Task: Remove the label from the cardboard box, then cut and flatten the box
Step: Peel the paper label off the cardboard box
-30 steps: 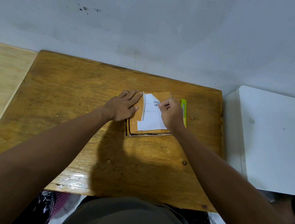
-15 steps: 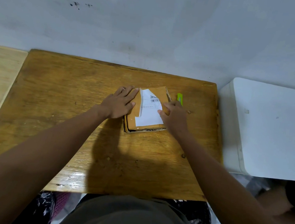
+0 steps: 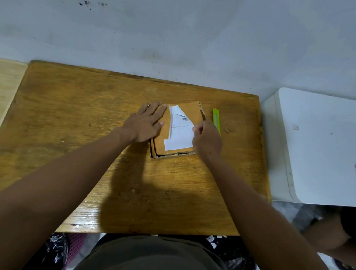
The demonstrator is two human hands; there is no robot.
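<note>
Head view showed the box (image 3: 188, 116) mid-bench (image 3: 82, 146), left hand (image 3: 146, 123) flat on its left side, right hand (image 3: 205, 135) pinching the label (image 3: 179, 135) edge, cutter (image 3: 216, 120) just right of it; a fast pull could tear the paper.

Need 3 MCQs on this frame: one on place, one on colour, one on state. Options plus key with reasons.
1. Where does the utility knife lie?
A. right of the cardboard box
B. on the box
C. in a hand

2. What colour is the knife?
A. red
B. lime green
C. black

3. What state is the label in?
A. fully removed
B. untouched
C. partly peeled

Key: 1 A, it rests on the wooden table beside the box. 2 B, bright lime body. 3 C, the right hand pinches its edge while the left hand presses the box flat.
</note>
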